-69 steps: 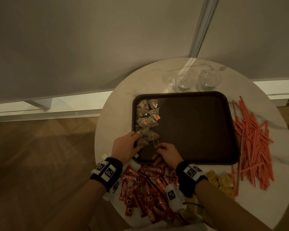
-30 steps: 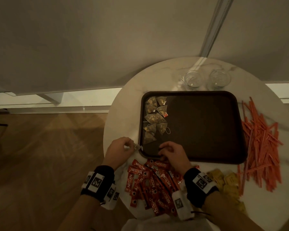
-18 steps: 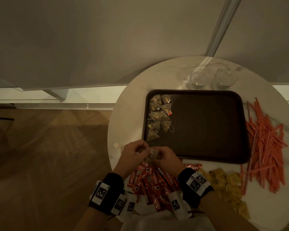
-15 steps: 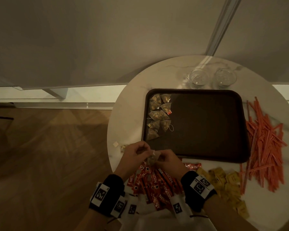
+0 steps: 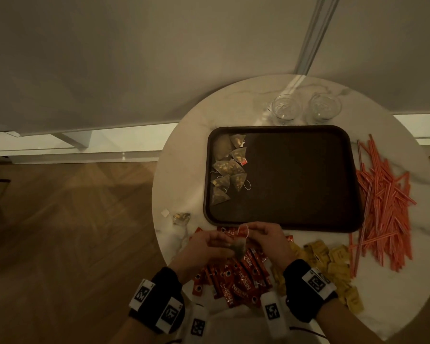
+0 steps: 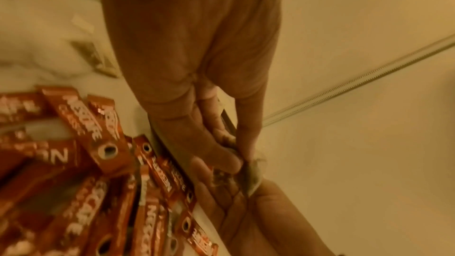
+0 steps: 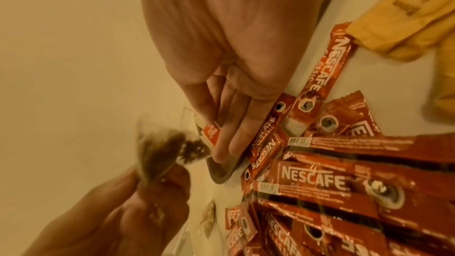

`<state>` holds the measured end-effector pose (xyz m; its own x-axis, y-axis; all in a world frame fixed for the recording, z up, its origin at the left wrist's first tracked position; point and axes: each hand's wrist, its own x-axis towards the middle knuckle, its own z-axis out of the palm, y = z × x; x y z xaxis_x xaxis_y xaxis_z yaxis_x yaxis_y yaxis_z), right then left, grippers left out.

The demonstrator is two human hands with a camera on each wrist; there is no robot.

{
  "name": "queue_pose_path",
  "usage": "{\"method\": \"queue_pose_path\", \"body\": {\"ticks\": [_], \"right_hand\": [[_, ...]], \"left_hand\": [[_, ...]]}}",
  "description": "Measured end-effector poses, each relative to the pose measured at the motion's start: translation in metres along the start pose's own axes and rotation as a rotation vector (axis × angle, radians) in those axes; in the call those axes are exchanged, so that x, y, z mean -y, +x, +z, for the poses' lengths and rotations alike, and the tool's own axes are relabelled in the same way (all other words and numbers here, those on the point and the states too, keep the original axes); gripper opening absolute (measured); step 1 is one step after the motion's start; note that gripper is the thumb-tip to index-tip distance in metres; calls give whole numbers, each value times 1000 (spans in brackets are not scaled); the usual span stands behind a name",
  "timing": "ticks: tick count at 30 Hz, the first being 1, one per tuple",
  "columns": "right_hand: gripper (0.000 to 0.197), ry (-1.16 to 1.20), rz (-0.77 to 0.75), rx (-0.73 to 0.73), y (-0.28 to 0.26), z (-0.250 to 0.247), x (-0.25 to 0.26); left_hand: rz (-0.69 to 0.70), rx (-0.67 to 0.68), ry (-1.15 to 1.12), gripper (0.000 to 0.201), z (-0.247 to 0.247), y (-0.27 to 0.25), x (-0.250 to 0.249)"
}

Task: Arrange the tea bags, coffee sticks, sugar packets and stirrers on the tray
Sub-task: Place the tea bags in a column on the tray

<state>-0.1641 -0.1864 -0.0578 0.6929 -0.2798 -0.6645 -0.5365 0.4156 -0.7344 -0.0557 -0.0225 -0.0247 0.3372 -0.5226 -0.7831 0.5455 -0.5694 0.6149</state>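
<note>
Left hand (image 5: 210,247) pinches the tea bag (image 5: 238,248); right hand (image 5: 267,238) pinches its red tag (image 5: 243,230), above the coffee sticks (image 5: 236,276).

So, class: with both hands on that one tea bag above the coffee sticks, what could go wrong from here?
1. The left hand pinches the tea bag while the right hand pulls its tag; the string may snap or the bag tear.
2. A loose bag lies by the table edge, off the tray; a sleeve might knock it off.
</note>
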Motion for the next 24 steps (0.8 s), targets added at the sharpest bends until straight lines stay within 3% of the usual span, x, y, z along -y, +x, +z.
{"method": "queue_pose_path", "body": {"ticks": [7,11,15,20,24], "right_hand": [[34,57,11,46,-13,3,-9],[27,183,63,20,-14,2,-14],[24,271,121,21,-12,3,-16],[18,175,23,2,-10,-1,-10],[19,15,-41,28,-4,-8,-5]], "left_hand": [[37,-151,-138,16,22,11,4],[83,-241,-123,16,29,17,9],[137,-237,-107,17,35,19,8],[166,-299,-24,24,31,26,8],[187,-308,143,17,26,37,11]]}}
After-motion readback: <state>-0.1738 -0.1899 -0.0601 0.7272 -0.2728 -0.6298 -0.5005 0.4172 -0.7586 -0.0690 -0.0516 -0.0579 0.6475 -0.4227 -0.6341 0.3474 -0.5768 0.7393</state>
